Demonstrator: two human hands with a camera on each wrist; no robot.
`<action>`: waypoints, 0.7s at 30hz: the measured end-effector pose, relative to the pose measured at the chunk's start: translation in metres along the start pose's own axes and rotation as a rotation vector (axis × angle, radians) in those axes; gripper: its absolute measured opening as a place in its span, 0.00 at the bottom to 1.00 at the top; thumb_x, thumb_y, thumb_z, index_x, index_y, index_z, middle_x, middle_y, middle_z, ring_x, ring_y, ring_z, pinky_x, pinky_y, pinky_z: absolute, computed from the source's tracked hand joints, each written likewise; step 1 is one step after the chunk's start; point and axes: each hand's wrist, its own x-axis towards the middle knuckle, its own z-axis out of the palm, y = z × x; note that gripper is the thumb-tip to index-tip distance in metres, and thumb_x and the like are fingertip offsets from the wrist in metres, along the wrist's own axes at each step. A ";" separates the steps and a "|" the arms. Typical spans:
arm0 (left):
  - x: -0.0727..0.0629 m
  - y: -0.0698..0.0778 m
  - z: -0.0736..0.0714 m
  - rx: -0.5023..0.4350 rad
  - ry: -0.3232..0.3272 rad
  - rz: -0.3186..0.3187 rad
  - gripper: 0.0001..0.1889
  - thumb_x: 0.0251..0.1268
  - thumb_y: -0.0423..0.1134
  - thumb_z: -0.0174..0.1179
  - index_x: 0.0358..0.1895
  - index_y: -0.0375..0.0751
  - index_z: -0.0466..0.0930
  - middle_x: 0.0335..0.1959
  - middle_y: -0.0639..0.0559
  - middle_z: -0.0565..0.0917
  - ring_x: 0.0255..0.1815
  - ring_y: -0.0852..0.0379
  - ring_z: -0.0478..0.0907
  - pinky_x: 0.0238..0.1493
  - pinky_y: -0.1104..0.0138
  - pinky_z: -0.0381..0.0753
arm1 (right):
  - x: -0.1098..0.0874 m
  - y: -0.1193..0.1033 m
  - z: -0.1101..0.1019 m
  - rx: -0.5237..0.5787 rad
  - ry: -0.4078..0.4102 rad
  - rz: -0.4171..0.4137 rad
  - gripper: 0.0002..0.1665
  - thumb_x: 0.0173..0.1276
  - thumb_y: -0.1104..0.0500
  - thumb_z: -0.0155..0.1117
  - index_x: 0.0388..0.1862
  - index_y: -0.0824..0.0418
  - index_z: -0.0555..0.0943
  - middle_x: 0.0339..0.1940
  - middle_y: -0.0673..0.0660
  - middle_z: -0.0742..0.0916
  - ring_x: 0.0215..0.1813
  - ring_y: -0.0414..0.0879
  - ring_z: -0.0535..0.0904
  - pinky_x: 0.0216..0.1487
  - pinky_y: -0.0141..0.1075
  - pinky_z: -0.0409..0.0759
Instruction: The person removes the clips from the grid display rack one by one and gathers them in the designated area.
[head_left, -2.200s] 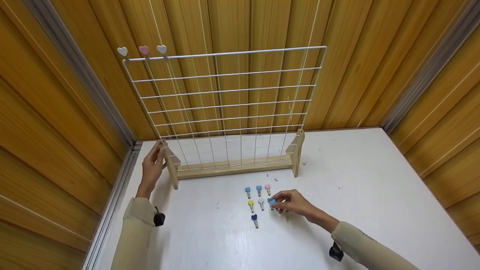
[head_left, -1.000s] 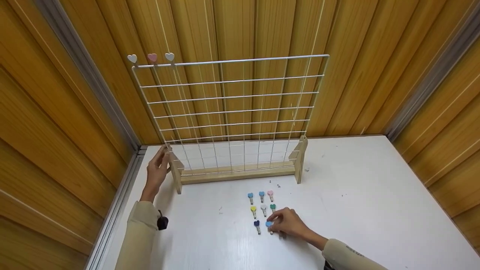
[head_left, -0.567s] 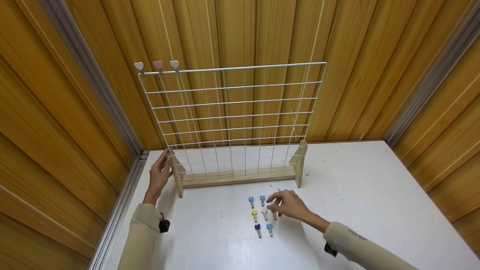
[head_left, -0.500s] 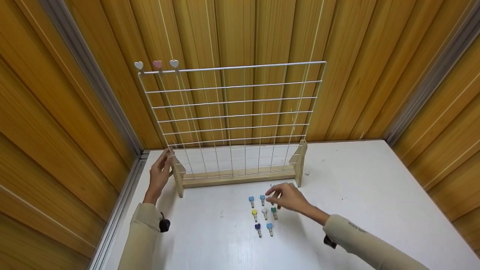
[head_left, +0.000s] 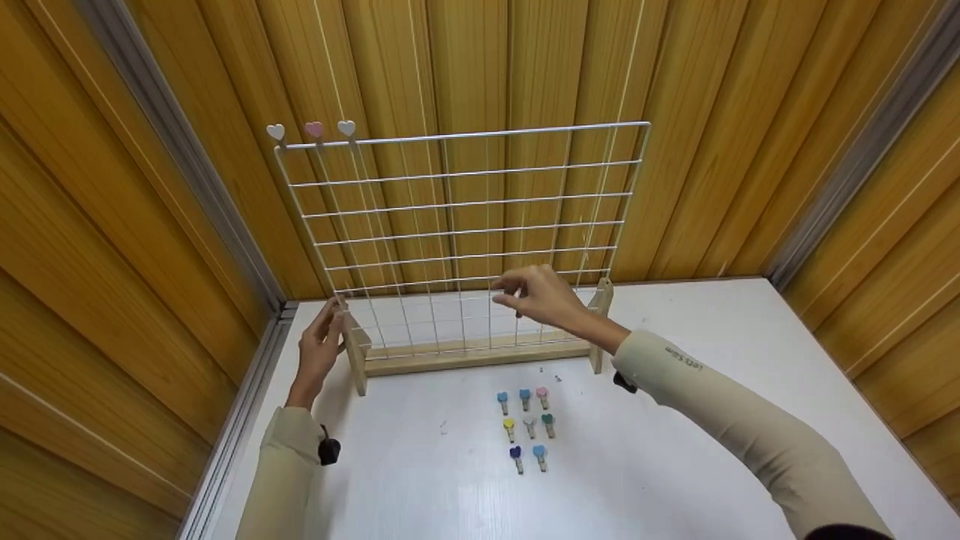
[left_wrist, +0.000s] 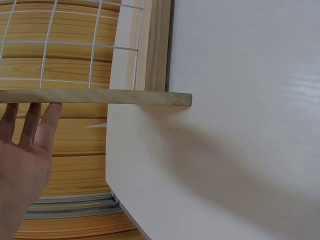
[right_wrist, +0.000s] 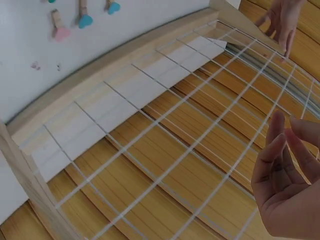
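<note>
A wire grid rack (head_left: pixel 469 202) stands upright in a wooden stand (head_left: pixel 480 358). My left hand (head_left: pixel 319 345) is at the stand's left side post; in the left wrist view, fairly straight fingers (left_wrist: pixel 46 122) touch the post's outer face. My right hand (head_left: pixel 541 298) is raised before the grid's lower part. Its fingers (right_wrist: pixel 274 156) are loosely curled with nothing visible between them. White (head_left: pixel 276 132), pink (head_left: pixel 314 130) and white (head_left: pixel 346 128) heart clips sit on the top wire at the left.
On the white table (head_left: pixel 420 480) lie several small heart clothespins: blue, pink (head_left: pixel 542 393), yellow (head_left: pixel 509 425), white, green (head_left: pixel 547 421) and navy (head_left: pixel 515 454). Wood-patterned panels (head_left: pixel 847 150) enclose the table at the back and sides. Small specks lie near the stand.
My right hand set a blue clothespin in the front row beside the navy one and let go. It then rose from the clothespins to the grid. The left hand stays at the post.
</note>
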 end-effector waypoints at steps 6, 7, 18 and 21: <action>0.004 0.001 0.003 0.001 0.001 0.006 0.29 0.85 0.47 0.44 0.83 0.50 0.52 0.79 0.38 0.63 0.79 0.41 0.62 0.74 0.45 0.72 | 0.039 -0.028 -0.028 0.003 0.112 -0.034 0.13 0.72 0.62 0.68 0.52 0.65 0.87 0.40 0.62 0.92 0.31 0.52 0.86 0.30 0.25 0.80; 0.004 0.001 0.003 -0.006 -0.001 0.006 0.29 0.85 0.46 0.43 0.83 0.50 0.52 0.79 0.38 0.63 0.79 0.41 0.61 0.74 0.45 0.71 | 0.044 -0.033 -0.032 -0.008 0.133 -0.043 0.13 0.72 0.62 0.69 0.53 0.64 0.87 0.41 0.62 0.92 0.32 0.52 0.86 0.32 0.26 0.80; 0.000 0.004 -0.006 0.001 0.010 -0.006 0.29 0.85 0.47 0.43 0.83 0.53 0.52 0.81 0.39 0.60 0.81 0.40 0.59 0.75 0.44 0.70 | 0.099 -0.100 -0.041 0.105 0.338 -0.175 0.14 0.71 0.59 0.71 0.52 0.65 0.87 0.42 0.61 0.92 0.33 0.51 0.87 0.36 0.30 0.86; -0.002 0.005 -0.008 -0.009 0.004 -0.011 0.29 0.85 0.47 0.43 0.84 0.53 0.51 0.81 0.39 0.59 0.81 0.40 0.58 0.75 0.44 0.69 | 0.114 -0.119 -0.038 0.156 0.372 -0.203 0.14 0.70 0.60 0.71 0.52 0.65 0.87 0.42 0.60 0.92 0.32 0.48 0.86 0.34 0.25 0.83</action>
